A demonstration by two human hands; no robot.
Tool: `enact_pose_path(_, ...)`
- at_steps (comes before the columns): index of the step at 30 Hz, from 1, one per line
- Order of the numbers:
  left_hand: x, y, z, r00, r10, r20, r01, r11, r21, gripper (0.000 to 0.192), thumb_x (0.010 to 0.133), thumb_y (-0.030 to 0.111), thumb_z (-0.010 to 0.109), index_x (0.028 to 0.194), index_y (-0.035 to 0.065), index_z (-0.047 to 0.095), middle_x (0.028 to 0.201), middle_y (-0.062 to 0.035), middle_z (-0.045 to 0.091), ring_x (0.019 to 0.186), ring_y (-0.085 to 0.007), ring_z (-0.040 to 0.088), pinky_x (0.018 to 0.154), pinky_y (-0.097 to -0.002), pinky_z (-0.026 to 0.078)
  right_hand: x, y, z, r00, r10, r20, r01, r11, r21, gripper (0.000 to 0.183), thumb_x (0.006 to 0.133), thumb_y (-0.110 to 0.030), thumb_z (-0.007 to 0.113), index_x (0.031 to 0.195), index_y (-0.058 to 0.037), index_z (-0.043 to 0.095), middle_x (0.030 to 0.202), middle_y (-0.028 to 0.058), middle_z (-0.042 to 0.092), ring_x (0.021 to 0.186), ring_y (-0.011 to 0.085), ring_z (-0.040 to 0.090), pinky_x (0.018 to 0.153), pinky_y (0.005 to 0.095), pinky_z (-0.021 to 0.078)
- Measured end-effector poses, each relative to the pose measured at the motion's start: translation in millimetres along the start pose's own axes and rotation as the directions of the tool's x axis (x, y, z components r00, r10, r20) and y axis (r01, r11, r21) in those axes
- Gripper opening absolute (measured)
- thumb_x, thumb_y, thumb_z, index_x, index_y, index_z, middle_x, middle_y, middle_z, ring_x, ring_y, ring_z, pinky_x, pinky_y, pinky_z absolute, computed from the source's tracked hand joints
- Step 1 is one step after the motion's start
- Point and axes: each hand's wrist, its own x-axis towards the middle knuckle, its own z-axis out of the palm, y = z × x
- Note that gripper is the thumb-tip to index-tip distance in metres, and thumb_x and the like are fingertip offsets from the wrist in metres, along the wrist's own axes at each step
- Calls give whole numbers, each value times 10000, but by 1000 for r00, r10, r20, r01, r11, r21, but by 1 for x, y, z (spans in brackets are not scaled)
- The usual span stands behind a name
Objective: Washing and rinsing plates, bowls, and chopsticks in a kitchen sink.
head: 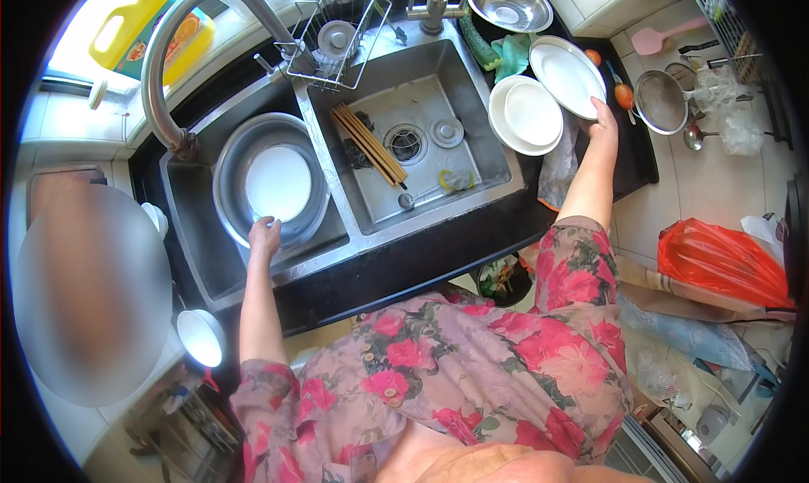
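Note:
My left hand point(265, 235) is at the near rim of a metal basin point(229, 195) in the left sink bowl, fingers by a white dish point(278, 181) inside it; whether it grips anything is unclear. At the right, my right hand point(602, 119) grips the edge of a white oval plate point(565, 75), tilted over the counter. Beside that plate rest stacked white bowls point(534, 113). Wooden chopsticks point(370, 145), a drain strainer point(406, 143), a round stopper point(447, 132) and a yellow-headed scrubber point(456, 179) lie in the right sink bowl.
A curved faucet point(155, 72) arches over the left bowl. Behind the sink stand a wire rack point(373, 24) and a yellow jug point(126, 37). A metal bowl point(509, 4), cucumber point(475, 43), grey cloth point(557, 167) and sieve point(661, 102) are at the right; a white bowl point(201, 337) is lower left.

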Motion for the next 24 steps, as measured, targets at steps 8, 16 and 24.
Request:
enact_pose_path(8, -12, 27, -15, 997, -58, 45, 64, 987, -147, 379, 843, 238, 565, 1139, 4, 592, 888, -147, 670, 591, -196, 649, 508, -303, 513, -35, 1, 25, 974, -153, -167, 167, 983, 71, 426, 837, -45, 574, 1213, 105, 441, 1175, 234, 542, 1019, 368, 590, 791, 550, 520)
enact_pose_path(16, -19, 54, -27, 999, 6, 44, 10, 938, -345, 342, 868, 232, 557, 1121, 5, 600, 906, -121, 669, 614, -162, 648, 472, -268, 490, -26, 3, 7, 940, -248, -233, 274, 957, 89, 459, 838, -8, 555, 1255, 91, 388, 1178, 273, 506, 973, 419, 591, 731, 583, 547)
enact_pose_path(24, -82, 224, -66, 819, 526, 230, -152, 584, -797, 378, 930, 276, 529, 1209, 22, 539, 996, -104, 635, 758, -127, 634, 604, -221, 499, -101, -19, 4, 875, -483, -44, 482, 854, 197, 422, 830, -24, 592, 1220, 69, 459, 1158, 184, 561, 1015, 331, 591, 828, 488, 520)
